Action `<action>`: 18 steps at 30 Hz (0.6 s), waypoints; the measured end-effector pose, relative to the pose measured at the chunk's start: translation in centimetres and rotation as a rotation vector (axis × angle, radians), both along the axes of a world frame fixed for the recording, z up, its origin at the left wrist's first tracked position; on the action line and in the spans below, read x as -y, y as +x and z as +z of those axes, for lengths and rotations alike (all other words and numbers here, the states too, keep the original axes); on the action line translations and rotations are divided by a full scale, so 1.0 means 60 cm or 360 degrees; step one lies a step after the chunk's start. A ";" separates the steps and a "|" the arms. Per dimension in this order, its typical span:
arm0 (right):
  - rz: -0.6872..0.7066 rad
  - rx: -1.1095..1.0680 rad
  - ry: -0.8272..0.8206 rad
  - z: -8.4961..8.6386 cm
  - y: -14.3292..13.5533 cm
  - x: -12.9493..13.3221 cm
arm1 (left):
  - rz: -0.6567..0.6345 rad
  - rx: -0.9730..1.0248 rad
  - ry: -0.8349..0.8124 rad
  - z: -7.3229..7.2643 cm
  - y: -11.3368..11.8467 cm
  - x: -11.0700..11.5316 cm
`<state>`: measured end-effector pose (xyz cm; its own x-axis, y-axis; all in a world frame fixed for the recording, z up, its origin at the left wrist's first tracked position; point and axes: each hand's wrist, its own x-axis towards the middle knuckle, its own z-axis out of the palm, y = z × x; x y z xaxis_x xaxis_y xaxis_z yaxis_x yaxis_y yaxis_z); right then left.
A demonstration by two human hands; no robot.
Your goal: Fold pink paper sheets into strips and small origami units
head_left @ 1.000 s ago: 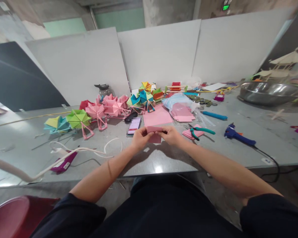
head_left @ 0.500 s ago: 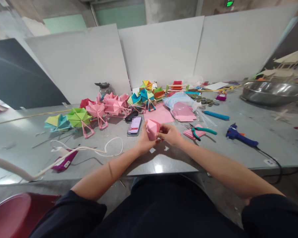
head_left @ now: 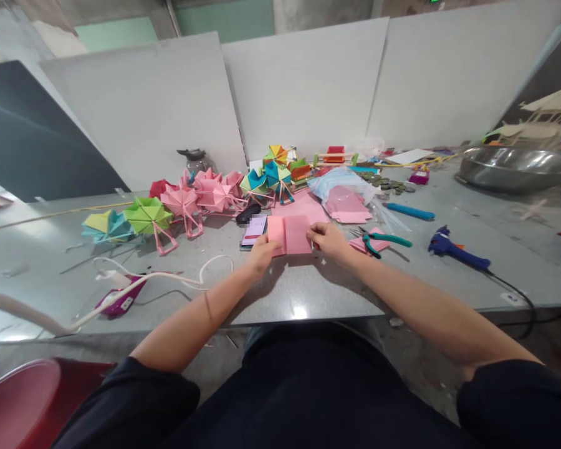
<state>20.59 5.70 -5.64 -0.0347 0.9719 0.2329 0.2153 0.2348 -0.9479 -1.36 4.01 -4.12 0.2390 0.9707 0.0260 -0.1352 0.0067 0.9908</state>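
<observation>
A pink sheet of paper (head_left: 298, 236) with an upright crease left of its middle is spread between my two hands, above the near part of the table. My left hand (head_left: 262, 254) pinches its left edge, thumb on the front. At the right edge, my right hand (head_left: 326, 239) grips the paper between thumb and fingers. Just behind the left hand lies a phone (head_left: 254, 229), partly covered by the paper. Beyond the sheet is a larger pink sheet (head_left: 303, 204) on the table. Green-handled pliers (head_left: 387, 239) rest on small pink papers (head_left: 362, 245) to the right.
Folded paper wheels, pink (head_left: 182, 201) and green (head_left: 148, 218), stand at the left back. A blue glue gun (head_left: 460, 251) and a metal basin (head_left: 514, 168) are at right. A white cable (head_left: 163, 275) crosses the left side. White boards (head_left: 303, 87) close off the back.
The pink paper, folded up in my hands before, is now opened out flat. My hands have moved apart, the left one leftward and the right one rightward.
</observation>
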 end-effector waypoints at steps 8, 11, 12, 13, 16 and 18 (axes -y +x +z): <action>-0.0061 0.0048 0.0011 -0.016 -0.013 0.012 | -0.0133 -0.0039 -0.0044 -0.002 0.000 0.002; -0.0080 0.0247 0.0012 -0.006 -0.013 0.017 | -0.0177 -0.0162 0.0006 -0.003 -0.001 -0.001; -0.0118 0.0323 0.0018 -0.002 -0.011 0.017 | -0.0161 -0.0209 0.0023 -0.004 -0.003 -0.005; -0.0162 0.0387 0.0012 0.002 -0.008 0.016 | -0.0126 -0.0238 0.0028 -0.003 -0.006 -0.009; -0.0213 0.0446 -0.0102 0.008 0.006 0.011 | 0.0107 -0.0632 0.0217 0.002 -0.016 -0.016; -0.0162 0.0393 -0.0221 0.006 0.013 0.009 | 0.0305 -0.1256 0.0601 0.008 -0.020 -0.010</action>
